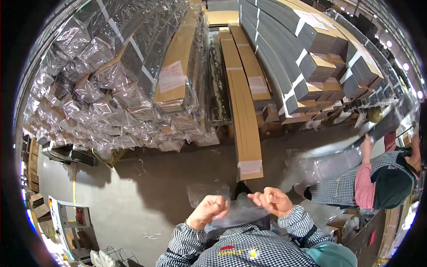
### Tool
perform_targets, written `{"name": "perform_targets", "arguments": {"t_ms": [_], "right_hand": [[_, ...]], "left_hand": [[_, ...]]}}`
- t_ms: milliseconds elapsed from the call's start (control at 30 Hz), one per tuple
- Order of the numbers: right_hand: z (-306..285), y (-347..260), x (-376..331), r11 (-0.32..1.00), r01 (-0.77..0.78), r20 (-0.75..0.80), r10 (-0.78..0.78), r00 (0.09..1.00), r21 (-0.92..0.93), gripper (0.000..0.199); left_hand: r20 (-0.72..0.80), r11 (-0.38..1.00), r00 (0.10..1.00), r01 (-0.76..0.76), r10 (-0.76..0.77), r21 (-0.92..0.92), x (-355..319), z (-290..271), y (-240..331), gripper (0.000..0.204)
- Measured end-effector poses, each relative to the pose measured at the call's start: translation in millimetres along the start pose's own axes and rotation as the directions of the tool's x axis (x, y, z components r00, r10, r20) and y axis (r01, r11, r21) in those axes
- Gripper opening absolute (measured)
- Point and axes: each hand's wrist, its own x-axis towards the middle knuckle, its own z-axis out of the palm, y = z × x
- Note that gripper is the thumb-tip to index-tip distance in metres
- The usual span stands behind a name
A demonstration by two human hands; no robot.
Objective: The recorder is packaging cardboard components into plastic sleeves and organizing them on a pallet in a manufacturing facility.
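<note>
My left hand (208,211) and my right hand (273,201) are raised close before my body, a short way apart. Both have their fingers curled in. A sheet or bag of clear plastic film (240,214) stretches between them, with the left hand closed on one side of it and the right hand on the other. The film is thin and see-through, so its exact edges are hard to make out. Just beyond my hands, the near end of a long, flat strip of brown cardboard (247,142) juts out towards me, with a white label across it.
Plastic-wrapped cardboard bundles (129,80) are stacked high on the left. Strapped stacks of long grey-edged cardboard (284,49) rise on the right. At the right, a co-worker (373,178) handles a long piece in clear film. A small white shelf unit (71,218) stands lower left.
</note>
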Motion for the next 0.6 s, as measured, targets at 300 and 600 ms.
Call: {"name": "perform_targets", "arguments": {"t_ms": [300,600], "right_hand": [[-175,21,-16,-0.466,-0.037,-0.075,0.063,0.995,-0.884,0.02],[-129,-17,51,0.825,0.06,-0.492,-0.392,0.777,-0.562,0.008]], "left_hand": [[-0.106,-0.425,0.993,0.076,-0.049,0.902,65,-111,-58,0.019],[-0.178,0.801,0.963,0.267,-0.202,0.535,146,-74,29,0.016]]}}
